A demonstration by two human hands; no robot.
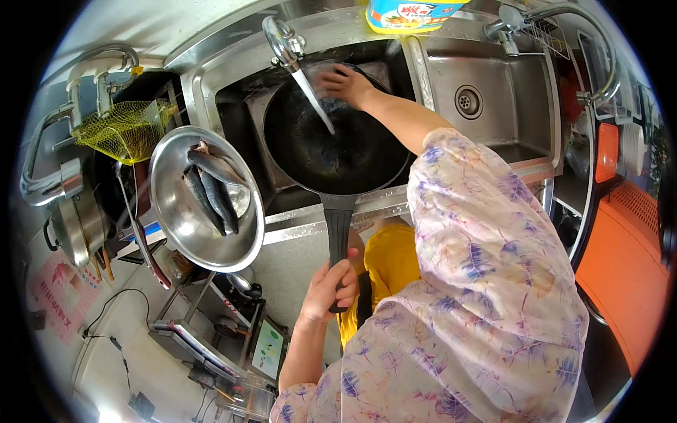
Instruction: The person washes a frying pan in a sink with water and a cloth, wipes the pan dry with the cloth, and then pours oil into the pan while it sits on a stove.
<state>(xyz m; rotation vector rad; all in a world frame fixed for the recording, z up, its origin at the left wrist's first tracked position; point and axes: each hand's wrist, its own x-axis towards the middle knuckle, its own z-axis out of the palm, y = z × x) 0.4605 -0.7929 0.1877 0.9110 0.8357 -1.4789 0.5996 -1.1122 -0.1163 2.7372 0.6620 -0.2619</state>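
Observation:
A black frying pan (338, 153) rests over the left sink basin, its long handle (339, 232) pointing towards me. My left hand (332, 288) is wrapped around the end of that handle. Over the far part of the pan is my right hand (346, 87), blurred, with its fingers pointing left near the far rim. Anything under its palm is hidden. Water (313, 100) streams from the chrome tap (280, 45) into the pan. Left of the sink, a steel bowl (174, 211) holds several dark fish (211, 193).
The right sink basin (521, 100) has a drain strainer (468, 102). A yellow-and-blue container (407, 18) stands behind the sink. On the left are a yellow mesh strainer (129, 124) and a steel pot (79, 227). An orange panel (624, 254) lies to the right.

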